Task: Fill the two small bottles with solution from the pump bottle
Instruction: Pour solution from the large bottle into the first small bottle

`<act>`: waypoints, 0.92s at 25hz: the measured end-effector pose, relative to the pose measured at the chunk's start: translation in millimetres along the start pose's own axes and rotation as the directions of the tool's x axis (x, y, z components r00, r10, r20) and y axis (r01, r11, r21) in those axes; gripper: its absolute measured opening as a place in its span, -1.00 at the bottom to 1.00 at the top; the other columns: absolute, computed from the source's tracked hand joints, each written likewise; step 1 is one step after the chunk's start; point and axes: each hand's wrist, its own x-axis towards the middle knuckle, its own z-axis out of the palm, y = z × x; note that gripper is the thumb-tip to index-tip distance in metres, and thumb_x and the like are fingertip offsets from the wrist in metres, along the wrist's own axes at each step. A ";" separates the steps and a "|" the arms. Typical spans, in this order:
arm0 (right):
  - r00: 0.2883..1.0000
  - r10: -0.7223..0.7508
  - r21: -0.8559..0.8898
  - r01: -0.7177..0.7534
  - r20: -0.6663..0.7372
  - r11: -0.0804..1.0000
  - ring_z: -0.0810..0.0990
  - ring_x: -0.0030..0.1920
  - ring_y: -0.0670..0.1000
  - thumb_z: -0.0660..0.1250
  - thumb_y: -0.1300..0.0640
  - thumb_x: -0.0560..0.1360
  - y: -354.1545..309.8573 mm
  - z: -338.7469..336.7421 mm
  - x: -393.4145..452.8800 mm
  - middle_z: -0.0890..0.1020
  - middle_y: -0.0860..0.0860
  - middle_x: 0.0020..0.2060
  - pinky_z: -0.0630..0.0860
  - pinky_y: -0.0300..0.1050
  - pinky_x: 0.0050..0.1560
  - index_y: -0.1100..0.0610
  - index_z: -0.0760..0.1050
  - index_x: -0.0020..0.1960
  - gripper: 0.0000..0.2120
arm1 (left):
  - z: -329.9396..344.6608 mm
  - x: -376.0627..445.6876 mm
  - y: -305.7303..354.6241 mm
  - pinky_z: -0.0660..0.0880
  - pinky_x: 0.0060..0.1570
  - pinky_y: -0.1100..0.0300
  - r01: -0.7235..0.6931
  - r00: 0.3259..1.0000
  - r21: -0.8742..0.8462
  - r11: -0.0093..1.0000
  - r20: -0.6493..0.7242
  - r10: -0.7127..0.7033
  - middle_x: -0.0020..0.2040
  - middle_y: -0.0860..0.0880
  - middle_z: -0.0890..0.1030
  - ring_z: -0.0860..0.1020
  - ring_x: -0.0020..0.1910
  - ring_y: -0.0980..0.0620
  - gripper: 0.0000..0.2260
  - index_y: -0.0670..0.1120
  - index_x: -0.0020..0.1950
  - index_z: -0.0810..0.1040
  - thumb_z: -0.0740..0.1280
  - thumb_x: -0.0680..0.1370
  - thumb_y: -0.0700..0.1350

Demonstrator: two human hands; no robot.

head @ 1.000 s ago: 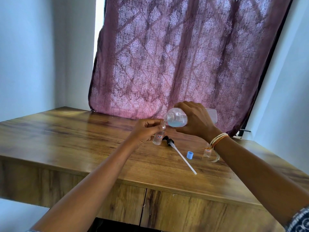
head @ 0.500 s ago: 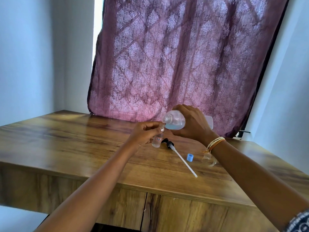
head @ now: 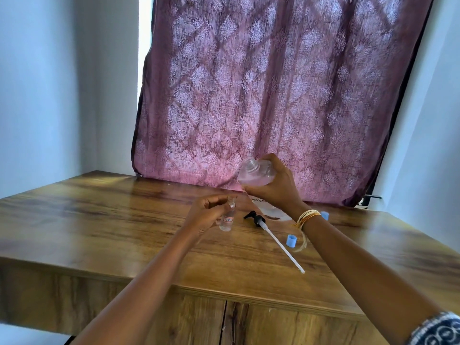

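Note:
My left hand pinches a small clear bottle with a red-edged label, holding it upright on the wooden table. My right hand grips the large clear bottle above and to the right of it. The large bottle is tilted, with its open threaded mouth pointing up and left, apart from the small bottle. A little liquid lies in its lower side. Its black pump head with a long white tube lies on the table between my arms. The second small bottle is hidden behind my right wrist.
Two blue caps lie on the table, one by the tube and one behind my right wrist. A white lettered piece shows under my right hand. A purple curtain hangs behind the table, and the table's front edge is near me.
The large bottle's mouth was tipped down onto the small bottle's opening. My right hand has since lifted it and turned its mouth upward, away from the small bottle.

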 end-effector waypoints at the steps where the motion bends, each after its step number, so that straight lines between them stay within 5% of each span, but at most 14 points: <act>1: 0.999 0.050 0.059 -0.049 -0.018 0.997 0.65 -0.13 -0.08 0.61 -0.12 0.15 3.1 5.5 2.5 0.65 -0.09 -0.09 0.57 -0.23 -0.21 0.03 0.42 0.10 -0.37 | -2.9 0.5 -3.8 0.62 0.00 -0.05 0.007 1.000 0.003 1.000 -0.007 -0.007 -0.05 -0.08 0.73 0.68 0.04 -0.12 -0.82 0.08 -0.05 0.73 0.46 0.45 -0.19; 6: 0.955 0.295 0.368 -0.265 -0.027 0.891 0.69 -0.04 0.05 0.65 0.04 0.17 18.8 38.8 18.4 0.68 0.07 0.00 0.64 0.01 -0.03 0.16 0.46 0.14 -0.36 | -14.9 -0.2 -20.4 0.56 0.13 -0.13 0.069 0.997 0.007 0.998 -0.036 -0.069 0.00 -0.12 0.72 0.66 0.06 -0.14 -0.81 -0.06 0.04 0.70 0.46 0.45 -0.22; 10: 0.915 0.403 0.458 -0.370 0.026 0.809 0.71 -0.09 0.07 0.65 0.09 0.19 28.5 66.3 21.4 0.70 0.14 -0.03 0.66 0.04 -0.07 0.04 0.52 0.00 -0.54 | -19.9 -4.5 -24.0 0.58 0.02 -0.04 0.032 0.999 0.015 0.999 -0.017 -0.032 -0.06 -0.10 0.73 0.67 -0.08 -0.04 -0.82 -0.11 0.05 0.69 0.42 0.48 -0.28; 14: 0.914 0.397 0.524 -0.377 0.078 0.764 0.72 -0.12 0.11 0.65 0.01 0.18 40.1 85.8 16.2 0.73 0.11 -0.12 0.67 0.11 -0.09 0.00 0.62 -0.04 -0.60 | -24.3 -2.8 -28.8 0.59 0.05 -0.04 0.025 0.999 0.051 0.998 -0.041 -0.023 0.04 -0.19 0.70 0.66 0.02 -0.14 -0.73 -0.23 0.16 0.63 0.43 0.47 -0.30; 23: 0.943 0.282 0.546 -0.333 0.177 0.769 0.73 -0.19 0.01 0.59 -0.02 0.24 38.9 108.6 32.7 0.74 -0.06 -0.22 0.63 -0.12 -0.24 -0.17 0.63 -0.11 -0.75 | -28.3 -1.2 -33.5 0.60 0.05 -0.04 0.076 0.996 0.013 0.997 -0.051 -0.075 -0.03 -0.07 0.73 0.67 -0.03 -0.06 -0.80 0.00 0.00 0.69 0.46 0.45 -0.26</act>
